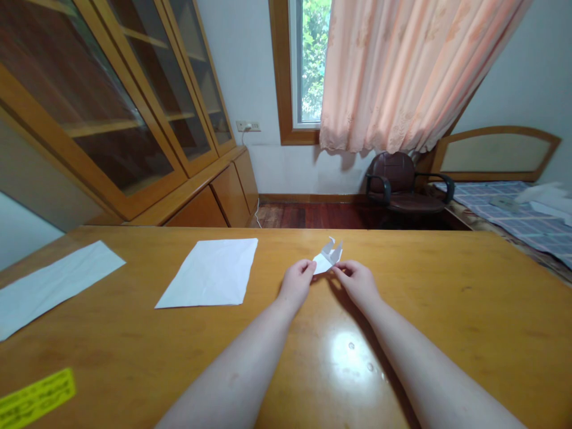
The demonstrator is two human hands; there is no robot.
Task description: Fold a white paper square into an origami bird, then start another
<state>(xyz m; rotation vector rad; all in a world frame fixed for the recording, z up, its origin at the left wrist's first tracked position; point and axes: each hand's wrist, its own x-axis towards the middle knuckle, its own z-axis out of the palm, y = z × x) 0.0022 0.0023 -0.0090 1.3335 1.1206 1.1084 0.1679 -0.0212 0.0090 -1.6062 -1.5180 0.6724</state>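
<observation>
A small folded piece of white paper (323, 263) is held between my two hands, just above the wooden table (447, 333). Two pointed flaps stick up from its far side, one with a bent tip. My left hand (298, 280) pinches the paper's left edge with thumb and fingers. At the near right corner my right hand (356, 282) pinches it too, its fingers partly hidden from view. To the left of my left hand lies a flat stack or sheet of white paper (210, 273).
Another white paper strip (58, 286) lies at the table's left end, above a yellow label (38, 398). Beyond the table stand a glass-door cabinet (147, 137), a brown armchair (395, 179) and a bed (504, 205). A pink curtain (402, 71) partly covers the window.
</observation>
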